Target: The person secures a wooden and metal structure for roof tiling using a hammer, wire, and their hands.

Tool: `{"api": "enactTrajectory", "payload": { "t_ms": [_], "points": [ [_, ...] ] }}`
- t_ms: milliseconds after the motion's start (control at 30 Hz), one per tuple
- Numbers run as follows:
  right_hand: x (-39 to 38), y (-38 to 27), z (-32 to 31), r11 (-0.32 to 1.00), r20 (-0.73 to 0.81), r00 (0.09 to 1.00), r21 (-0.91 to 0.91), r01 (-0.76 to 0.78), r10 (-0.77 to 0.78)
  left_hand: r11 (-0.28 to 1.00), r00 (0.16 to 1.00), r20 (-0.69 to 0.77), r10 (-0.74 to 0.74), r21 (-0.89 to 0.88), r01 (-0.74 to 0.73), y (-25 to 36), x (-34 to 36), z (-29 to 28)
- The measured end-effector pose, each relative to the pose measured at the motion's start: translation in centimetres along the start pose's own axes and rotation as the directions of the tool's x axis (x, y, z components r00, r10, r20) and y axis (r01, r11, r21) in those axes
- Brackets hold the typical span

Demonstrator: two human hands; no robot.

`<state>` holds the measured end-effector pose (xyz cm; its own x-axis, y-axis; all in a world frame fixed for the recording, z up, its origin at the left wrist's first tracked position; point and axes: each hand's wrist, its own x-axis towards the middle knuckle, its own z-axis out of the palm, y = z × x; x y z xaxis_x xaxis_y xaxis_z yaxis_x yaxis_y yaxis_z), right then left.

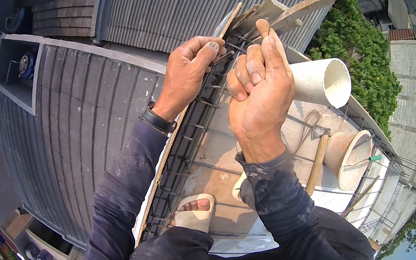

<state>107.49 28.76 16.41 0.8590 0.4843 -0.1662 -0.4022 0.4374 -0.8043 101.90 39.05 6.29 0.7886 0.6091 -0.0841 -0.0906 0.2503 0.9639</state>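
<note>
My left hand (189, 74) pinches at the steel rebar cage (199, 123) that runs along the roof edge, fingertips on a bar near its upper end. My right hand (262, 81) is closed just to the right of it, thumb up, gripping what looks like thin tie wire at the same spot; the wire itself is mostly hidden by the fingers. A wooden form board (160, 177) lines the cage on its left side. Both forearms wear dark sleeves, and a black watch (157, 120) sits on the left wrist.
A white plastic pipe (321, 80) lies right of my hands. A hammer (317, 158) and an upturned hard hat (349, 157) rest on the concrete slab (221, 182). My sandalled foot (194, 212) stands by the cage. Corrugated roofs (81, 124) drop away far below on the left.
</note>
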Motion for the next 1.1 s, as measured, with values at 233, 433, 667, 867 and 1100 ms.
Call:
{"api": "enactTrajectory", "payload": {
  "t_ms": [233, 433, 667, 867, 1100],
  "points": [
    [-6.5, 4.8, -6.5, 0.895, -0.133, 0.965, -0.362, -0.261, 0.227, 0.986, 0.987, -0.03, -0.158, 0.049, 0.159, -1.4, -5.9, -1.1],
    [-7.6, 11.3, -13.0, 0.801, -0.209, 0.928, -0.469, -0.371, 0.307, 0.857, 0.969, 0.164, -0.184, 0.51, 0.077, -4.3, -6.3, -1.7],
    [-7.9, 12.8, -14.1, 0.721, -0.232, 0.747, -0.198, -0.664, 0.624, 0.526, 0.965, 0.249, -0.08, 0.833, -0.171, -3.8, -4.4, -3.2],
    [-7.5, 12.5, -13.4, 0.652, -0.244, 0.749, -0.375, -0.659, 0.616, 0.224, 0.929, 0.312, -0.201, 0.937, -0.267, -4.8, -1.6, -0.8],
    [-6.0, 9.2, -15.4, 0.22, -0.191, 0.845, -0.916, -0.337, 0.499, 0.357, 0.891, 0.327, -0.315, 0.911, -0.208, -4.2, -0.2, -3.1]
  ]
}}
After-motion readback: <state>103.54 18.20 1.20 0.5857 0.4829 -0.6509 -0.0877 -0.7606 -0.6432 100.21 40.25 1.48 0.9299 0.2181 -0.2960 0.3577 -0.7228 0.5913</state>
